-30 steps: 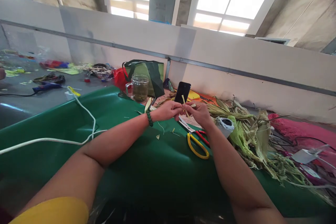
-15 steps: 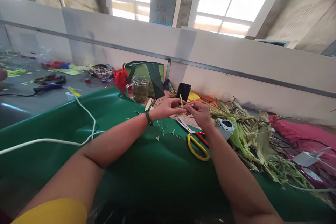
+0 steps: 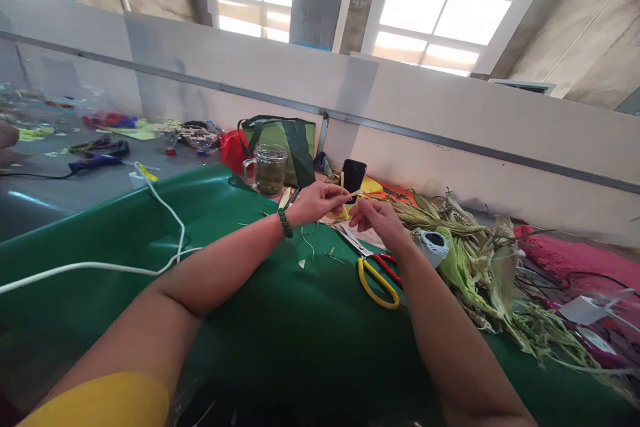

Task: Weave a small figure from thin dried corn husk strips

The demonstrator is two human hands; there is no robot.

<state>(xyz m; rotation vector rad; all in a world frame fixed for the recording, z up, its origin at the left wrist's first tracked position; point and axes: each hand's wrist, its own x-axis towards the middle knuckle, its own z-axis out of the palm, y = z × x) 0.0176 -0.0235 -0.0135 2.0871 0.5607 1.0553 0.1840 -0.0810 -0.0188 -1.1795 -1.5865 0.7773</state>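
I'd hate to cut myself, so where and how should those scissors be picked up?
Probably by the yellow handle, from the near side: the scissors lie on the green sheet with blades pointing away, and that handle's open loop faces the wearer. The right hand is close by.

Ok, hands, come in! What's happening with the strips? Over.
Left hand pinching pale strips. Right hand curled beside them, grip unclear. Scissors lying close to right hand.
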